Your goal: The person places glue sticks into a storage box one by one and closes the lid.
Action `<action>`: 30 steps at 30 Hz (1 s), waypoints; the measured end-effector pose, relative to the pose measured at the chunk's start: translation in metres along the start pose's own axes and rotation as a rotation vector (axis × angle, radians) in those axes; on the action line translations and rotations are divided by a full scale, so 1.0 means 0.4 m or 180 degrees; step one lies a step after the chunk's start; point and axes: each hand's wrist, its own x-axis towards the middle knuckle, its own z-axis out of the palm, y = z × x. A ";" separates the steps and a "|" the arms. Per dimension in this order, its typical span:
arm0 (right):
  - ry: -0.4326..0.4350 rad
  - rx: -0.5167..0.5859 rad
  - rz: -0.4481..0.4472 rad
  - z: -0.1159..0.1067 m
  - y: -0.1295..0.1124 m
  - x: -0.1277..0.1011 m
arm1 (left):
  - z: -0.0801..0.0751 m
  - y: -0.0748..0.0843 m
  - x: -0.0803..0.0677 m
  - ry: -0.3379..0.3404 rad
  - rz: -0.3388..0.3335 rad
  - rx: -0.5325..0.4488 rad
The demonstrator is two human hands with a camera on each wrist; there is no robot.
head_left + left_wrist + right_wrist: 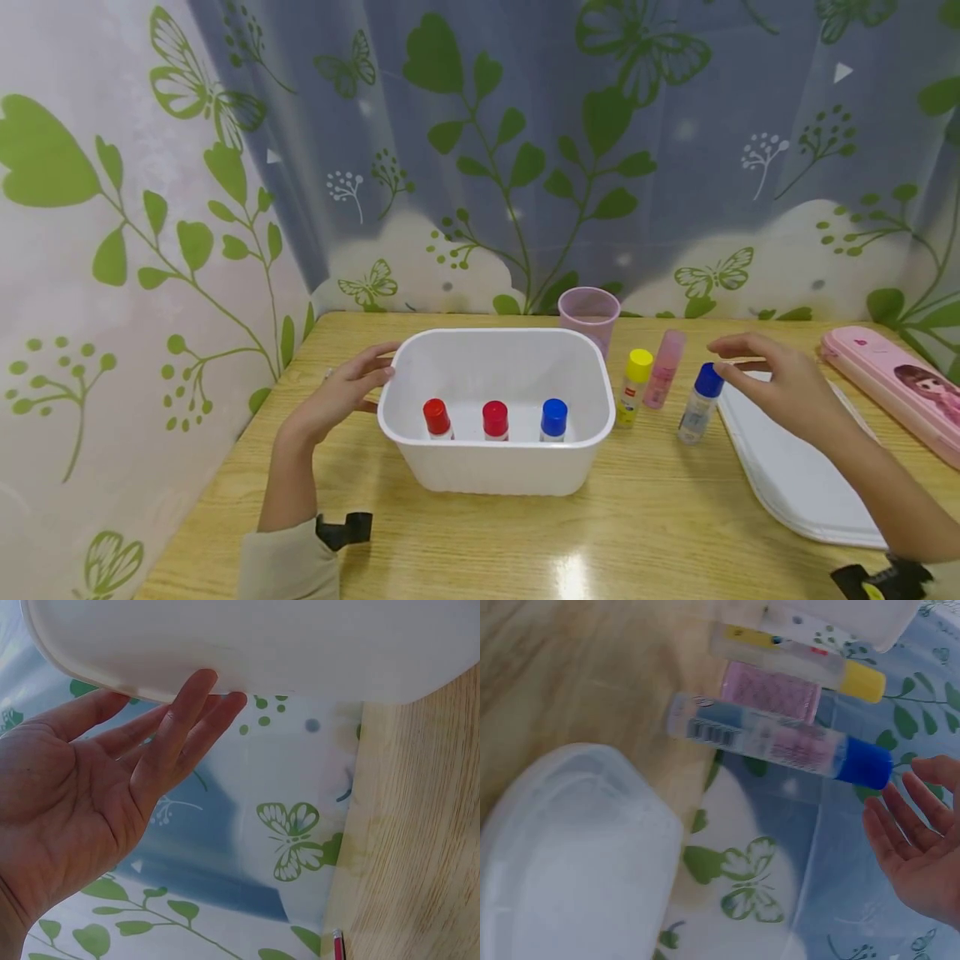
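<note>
Left hand point(341, 392) steadies the white bin point(495, 483) with flat fingers while the spread right hand point(780, 383) nears the blue-capped glue stick point(699, 405), likely needing a pinch next.

- The head view looks forward and down over the table point(480, 542) toward the curtain at 12 o'clock.
- The left wrist view sits close under the white bin point(300, 645), also central in the head view.
- The right wrist view closely faces the blue-capped stick point(780, 742), at 3 o'clock of the bin overhead.

Left hand point(341, 392) open, right hand point(780, 385) open, fingers relaxed
</note>
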 end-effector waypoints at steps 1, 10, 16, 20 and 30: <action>0.0034 0.0040 0.0021 0.007 0.010 -0.004 | 0.000 0.000 0.000 0.0000 0.0001 0.0000; 0.0103 0.0290 0.0168 0.047 0.034 -0.022 | 0.000 -0.001 -0.002 0.0002 0.0000 -0.0002; 0.0070 0.0292 0.0211 0.054 0.032 -0.031 | 0.000 0.001 -0.001 0.0013 -0.0001 -0.0005; 0.0032 0.0322 0.0213 0.059 0.032 -0.035 | 0.000 0.003 0.000 0.0024 0.0001 -0.0013; 0.0096 0.0157 0.0114 0.059 0.023 -0.037 | 0.003 0.005 -0.002 0.0021 0.0011 -0.0046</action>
